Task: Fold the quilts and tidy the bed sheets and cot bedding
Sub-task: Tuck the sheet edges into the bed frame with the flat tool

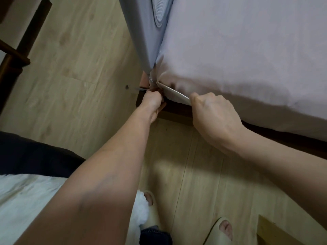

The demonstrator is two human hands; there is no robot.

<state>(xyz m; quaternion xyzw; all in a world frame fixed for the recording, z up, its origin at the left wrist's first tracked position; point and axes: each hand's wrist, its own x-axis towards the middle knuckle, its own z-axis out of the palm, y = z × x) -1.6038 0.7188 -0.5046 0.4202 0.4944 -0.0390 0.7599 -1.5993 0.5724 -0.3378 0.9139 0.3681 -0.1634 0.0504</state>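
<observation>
Sheet (pixel 247 50) lies smooth on top, just beyond my hands. My left hand (pixel 153 101) pinches its bunched corner; my right hand (pixel 210 114) grips a white strip (pixel 174 95). Corner tuck unfinished, I judge; no quilts in view.

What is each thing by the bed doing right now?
Pale pink bed sheet: smooth on top, bunched at the mattress corner.
White flat tucking tool: wedged under the sheet's corner.
Left hand: grips bunched fabric at the corner.
Right hand: grips the tool.
Cream slippers: on the feet.
</observation>
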